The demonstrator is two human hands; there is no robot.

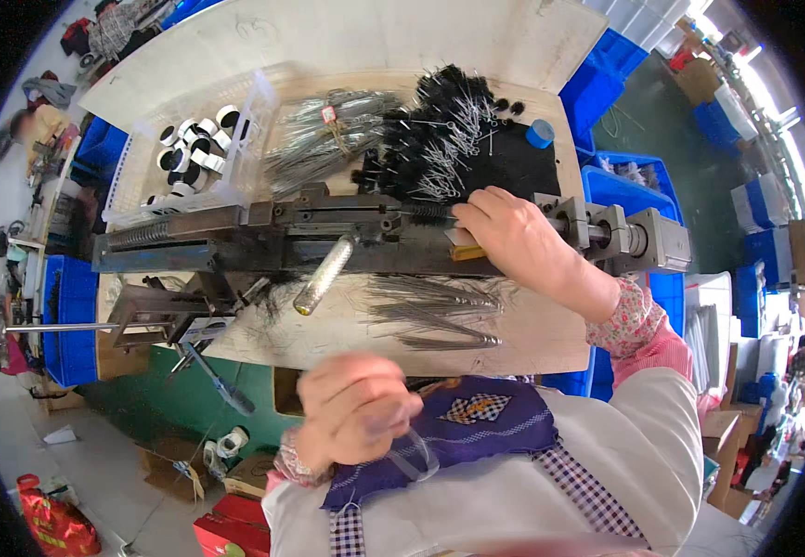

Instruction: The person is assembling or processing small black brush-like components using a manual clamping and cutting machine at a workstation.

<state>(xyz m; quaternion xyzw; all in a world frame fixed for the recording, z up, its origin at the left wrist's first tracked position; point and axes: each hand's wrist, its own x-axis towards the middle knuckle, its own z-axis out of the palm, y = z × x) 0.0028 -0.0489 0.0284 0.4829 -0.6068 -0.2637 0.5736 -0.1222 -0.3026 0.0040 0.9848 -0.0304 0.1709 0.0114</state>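
My right hand [519, 239] reaches over the long metal machine [268, 232] on the bench, its fingers bent down near the right-hand end. Just left of the fingertips, a strip of black bristles [424, 213] lies along the machine; whether the fingers grip it is hidden. A small yellowish block [467, 252] shows under the palm. My left hand [351, 408] is curled closed in front of my body, smeared by motion, and I cannot make out anything in it. Between the hands, a lever with a silvery wrapped handle [324, 275] sticks out from the machine toward me.
Behind the machine stand a clear plastic basket [259, 111] of black-and-white rolls, a bundle of metal wires [314, 153], a pile of black wire brushes [449, 130] and a blue tape roll [540, 134]. Loose wires [435, 311] lie in front. Blue bins [630, 190] stand at right.
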